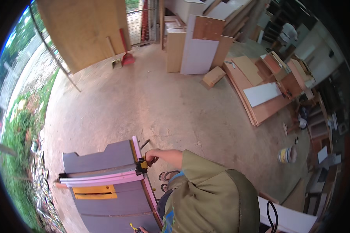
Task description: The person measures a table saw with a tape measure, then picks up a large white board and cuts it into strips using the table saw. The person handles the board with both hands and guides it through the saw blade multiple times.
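At the lower left stands a table saw (pixel 116 209) with a grey top and a yellow insert plate (pixel 95 192) around its slot. A long metal fence (pixel 101 180) lies across the top. My right hand (pixel 152 156) has its fingers curled at the yellow-and-black clamp block (pixel 142 165) at the fence's near end, beside the front rail. At the bottom edge, partly cut off, my left hand (pixel 143 230) holds a small yellow-and-black tool (pixel 135 228); its exact kind is unclear. My olive sleeve (pixel 202 169) and sandalled feet (pixel 167 176) show beside the saw.
Boards (pixel 200 50) lean at the back. Stacked panels (pixel 260 93) and cabinet parts lie at the right, near a bucket (pixel 287 154). A red dustpan (pixel 127 58) rests by a large plywood sheet (pixel 85 31). Another person (pixel 287 34) is far right; grass (pixel 15 155) borders the left.
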### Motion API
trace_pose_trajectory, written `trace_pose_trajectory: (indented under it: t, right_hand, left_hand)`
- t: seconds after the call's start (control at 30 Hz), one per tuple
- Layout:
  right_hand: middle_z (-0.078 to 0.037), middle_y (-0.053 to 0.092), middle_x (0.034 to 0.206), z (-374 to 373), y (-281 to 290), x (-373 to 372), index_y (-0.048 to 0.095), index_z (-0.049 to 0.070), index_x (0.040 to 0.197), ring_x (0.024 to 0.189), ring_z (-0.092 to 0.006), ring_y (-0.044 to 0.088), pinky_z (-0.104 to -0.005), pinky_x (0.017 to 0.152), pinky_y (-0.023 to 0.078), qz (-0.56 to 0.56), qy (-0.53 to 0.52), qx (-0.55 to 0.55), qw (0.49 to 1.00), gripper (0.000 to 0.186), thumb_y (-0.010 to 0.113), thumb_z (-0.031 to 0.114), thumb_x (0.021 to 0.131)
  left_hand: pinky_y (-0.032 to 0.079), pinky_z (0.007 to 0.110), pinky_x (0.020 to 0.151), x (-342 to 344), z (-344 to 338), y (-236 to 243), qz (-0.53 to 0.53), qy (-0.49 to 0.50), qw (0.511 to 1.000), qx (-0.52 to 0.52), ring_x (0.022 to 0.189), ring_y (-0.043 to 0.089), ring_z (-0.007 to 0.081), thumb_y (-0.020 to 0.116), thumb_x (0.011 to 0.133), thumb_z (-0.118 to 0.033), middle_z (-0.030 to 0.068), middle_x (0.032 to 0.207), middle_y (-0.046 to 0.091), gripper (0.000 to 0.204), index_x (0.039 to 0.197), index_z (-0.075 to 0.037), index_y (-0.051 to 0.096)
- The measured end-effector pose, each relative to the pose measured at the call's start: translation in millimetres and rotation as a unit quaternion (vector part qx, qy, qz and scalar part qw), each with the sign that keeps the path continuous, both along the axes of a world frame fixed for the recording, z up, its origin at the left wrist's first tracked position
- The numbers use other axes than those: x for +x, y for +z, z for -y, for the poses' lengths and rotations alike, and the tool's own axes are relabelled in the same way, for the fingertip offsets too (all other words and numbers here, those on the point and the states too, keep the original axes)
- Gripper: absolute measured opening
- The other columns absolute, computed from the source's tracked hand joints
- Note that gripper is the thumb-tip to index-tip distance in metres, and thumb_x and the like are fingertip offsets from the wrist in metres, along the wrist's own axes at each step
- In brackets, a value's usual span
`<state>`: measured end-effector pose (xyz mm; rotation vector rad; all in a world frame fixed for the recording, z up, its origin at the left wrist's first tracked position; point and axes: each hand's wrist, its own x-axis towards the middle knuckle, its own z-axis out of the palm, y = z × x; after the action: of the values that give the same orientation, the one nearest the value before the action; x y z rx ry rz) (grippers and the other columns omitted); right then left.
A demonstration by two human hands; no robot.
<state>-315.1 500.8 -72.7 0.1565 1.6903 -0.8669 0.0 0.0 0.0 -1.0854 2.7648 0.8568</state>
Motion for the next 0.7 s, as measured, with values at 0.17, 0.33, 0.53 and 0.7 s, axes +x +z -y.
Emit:
trace_pose_trajectory:
  t: [0.17,0.33,0.53,0.7]
  right_hand:
    - [-0.011,0.077,0.093,4.5,45.6,28.0,0.079,0.005,0.096,0.08,-0.0242,0.074,-0.0412,0.065,0.059,-0.188,-0.026,0.173,0.967,0.027,0.078,0.016,0.071]
    - [-0.016,0.074,0.115,11.6,66.3,49.3,0.075,0.005,0.108,0.105,-0.0344,0.073,-0.0449,0.086,0.06,-0.283,-0.145,0.221,0.922,0.034,0.076,0.014,0.076]
    - [-0.014,0.066,0.11,52.7,77.2,155.0,0.064,0.003,0.104,0.109,-0.0339,0.067,-0.0439,0.095,0.056,-0.472,-0.452,0.278,0.704,0.023,0.071,0.009,0.084]
    - [-0.014,0.065,0.105,86.3,130.9,216.8,0.062,0.006,0.113,0.095,-0.0288,0.067,-0.0405,0.085,0.055,-0.516,-0.415,0.037,0.748,0.033,0.076,0.02,0.088]
  left_hand:
    - [0.051,0.053,0.09,-98.9,-46.9,69.8,-0.074,-0.023,0.913,0.401,0.12,0.056,0.0302,0.063,0.096,-0.053,0.009,0.146,0.049,0.07,0.155,-0.018,0.046]
    - [0.053,0.04,0.086,-142.3,-75.1,113.0,-0.058,-0.184,0.833,0.518,0.115,0.058,0.0237,0.061,0.099,-0.049,0.0094,0.13,0.057,0.066,0.153,-0.016,0.046]
    - [0.057,0.035,0.081,-123.0,-97.2,134.4,0.015,-0.222,0.809,0.545,0.094,0.066,0.0228,0.063,0.103,-0.034,0.0112,0.124,0.059,0.057,0.151,-0.01,0.043]
    - [0.054,0.039,0.092,-115.2,-126.6,143.7,-0.044,-0.396,0.832,0.387,0.106,0.067,0.031,0.085,0.082,-0.02,0.0176,0.124,0.064,0.087,0.154,-0.004,0.038]
